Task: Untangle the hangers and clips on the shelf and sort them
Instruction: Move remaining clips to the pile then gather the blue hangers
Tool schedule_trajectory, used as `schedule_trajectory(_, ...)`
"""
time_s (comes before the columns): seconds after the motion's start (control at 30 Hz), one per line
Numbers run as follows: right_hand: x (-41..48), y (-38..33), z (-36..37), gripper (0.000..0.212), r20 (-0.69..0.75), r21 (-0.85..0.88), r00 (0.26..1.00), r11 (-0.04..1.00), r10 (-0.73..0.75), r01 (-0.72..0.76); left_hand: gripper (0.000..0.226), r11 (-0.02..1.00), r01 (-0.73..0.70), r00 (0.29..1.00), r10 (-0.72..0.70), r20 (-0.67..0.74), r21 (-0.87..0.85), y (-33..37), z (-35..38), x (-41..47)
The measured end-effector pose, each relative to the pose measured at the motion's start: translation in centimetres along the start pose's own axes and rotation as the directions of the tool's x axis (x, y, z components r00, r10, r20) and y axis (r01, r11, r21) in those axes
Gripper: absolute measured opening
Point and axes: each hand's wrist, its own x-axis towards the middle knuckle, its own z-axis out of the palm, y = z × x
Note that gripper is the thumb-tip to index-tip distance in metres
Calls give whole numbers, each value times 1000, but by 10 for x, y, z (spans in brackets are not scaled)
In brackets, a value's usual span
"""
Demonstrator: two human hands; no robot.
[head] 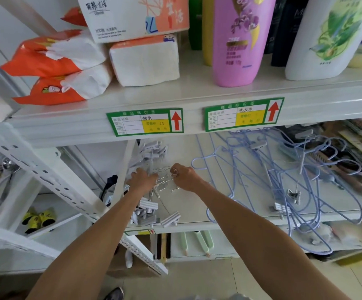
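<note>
Sorting at a shop rack: a person's left hand (142, 180) and right hand (185, 177) sit close together over the middle shelf (182, 151), the fingers of both curled on a tangle of silver wire hooks (166, 180) held between them; white clips (148, 207) lie heaped just in front of the tangle, with more behind it; pale blue wire hangers (276, 187) sprawl to the right of the tangle, apart from it; a pink bottle (236, 50) stands on the shelf above the tangle.

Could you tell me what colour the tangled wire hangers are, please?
Wire hangers: light blue, head view.
</note>
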Motion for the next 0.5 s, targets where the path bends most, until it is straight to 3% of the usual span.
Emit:
schedule_trajectory(0.1,-3,-5,-3,37,63,71,995,994,73,-78,98,999,42,999,-42,-27,-6,-21,28,51)
schedule_trajectory(0.23,-8,-12,-3,61,100,10,994,999,42,-43,107,997,68,996,-66,-56,36,-19,36,63)
schedule_trajectory(0.3,-18,-21,-1,64,2,-17,995,995,96,-96,108,995,60,997,-57,-42,80,-3,24,39)
schedule_trajectory(0.37,-33,-31,0,51,-134,-20,972,981,191,-195,104,994,56,998,-52,-40,91,14,10,10)
schedule_trajectory(0.4,-40,-35,-1,46,-113,-57,966,969,234,-242,101,992,65,998,-61,-35,107,17,10,6)
schedule_trajectory(0.5,-58,-36,12,45,169,-240,944,941,282,-238,99,986,91,996,-87,-30,140,24,7,-7)
